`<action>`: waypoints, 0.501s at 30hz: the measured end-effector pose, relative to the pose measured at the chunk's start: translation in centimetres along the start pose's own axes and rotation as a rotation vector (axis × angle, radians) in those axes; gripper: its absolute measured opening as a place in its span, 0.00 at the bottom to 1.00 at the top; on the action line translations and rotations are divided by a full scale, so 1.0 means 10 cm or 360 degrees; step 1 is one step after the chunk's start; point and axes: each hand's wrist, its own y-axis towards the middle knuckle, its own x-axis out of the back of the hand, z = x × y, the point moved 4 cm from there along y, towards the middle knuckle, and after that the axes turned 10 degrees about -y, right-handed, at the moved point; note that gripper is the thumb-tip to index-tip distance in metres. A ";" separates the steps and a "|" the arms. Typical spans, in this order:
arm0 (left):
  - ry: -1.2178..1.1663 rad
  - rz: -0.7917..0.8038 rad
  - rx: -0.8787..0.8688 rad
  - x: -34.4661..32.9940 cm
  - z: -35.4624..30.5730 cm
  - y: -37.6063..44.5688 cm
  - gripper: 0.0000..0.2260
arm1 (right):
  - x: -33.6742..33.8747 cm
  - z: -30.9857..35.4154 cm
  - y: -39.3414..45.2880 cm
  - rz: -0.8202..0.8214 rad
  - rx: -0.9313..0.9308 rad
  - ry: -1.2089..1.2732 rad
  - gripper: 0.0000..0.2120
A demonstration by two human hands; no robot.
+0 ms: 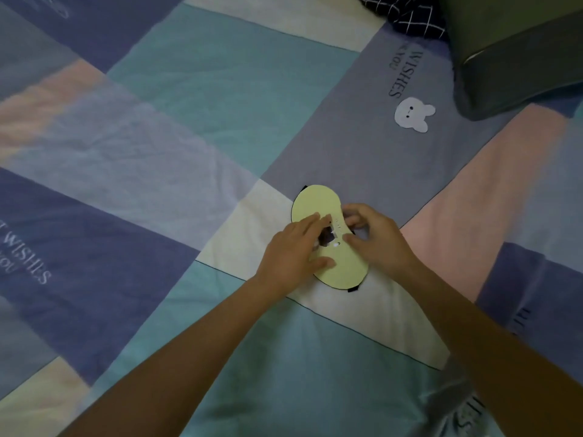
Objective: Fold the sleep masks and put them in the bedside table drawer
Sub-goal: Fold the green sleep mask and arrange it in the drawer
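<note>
A pale yellow sleep mask (317, 201) with a black edge lies flat on the patchwork bedspread, a little right of the middle. A small dark print marks its narrow centre, and bits of black strap stick out at its ends. My left hand (291, 252) rests on the mask's left side with fingers spread over the centre. My right hand (377, 236) is at the mask's right edge, thumb and fingers curled around the narrow middle. Both hands touch the mask, which is unfolded. No drawer is in view.
The bedspread (157, 152) has blue, teal, pink and cream patches, with a white rabbit patch (413, 115) beyond the mask. A dark grey pillow (517, 55) and a dark checked cloth (407, 17) lie at the top right.
</note>
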 end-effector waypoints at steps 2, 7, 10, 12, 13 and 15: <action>-0.0034 -0.0065 -0.0021 0.02 -0.03 0.00 0.34 | 0.05 0.11 -0.02 -0.0030 0.0063 0.0139 0.20; -0.0768 -0.0324 -0.0007 0.22 -0.19 -0.09 0.17 | 0.29 0.44 -0.14 -0.0079 0.0247 0.0639 0.21; -0.1040 -0.0450 0.0105 0.37 -0.25 -0.13 0.06 | 0.43 0.54 -0.16 -0.0209 0.0267 0.0679 0.22; -0.1045 -0.0531 0.0161 0.50 -0.28 -0.10 0.08 | 0.50 0.57 -0.14 -0.0316 0.0289 0.0591 0.23; -0.1024 -0.0563 0.0175 0.56 -0.29 -0.09 0.11 | 0.52 0.58 -0.13 -0.0327 0.0300 0.0544 0.24; -0.0974 -0.0583 0.0183 0.68 -0.33 -0.05 0.13 | 0.51 0.60 -0.10 -0.0203 0.0269 0.0558 0.25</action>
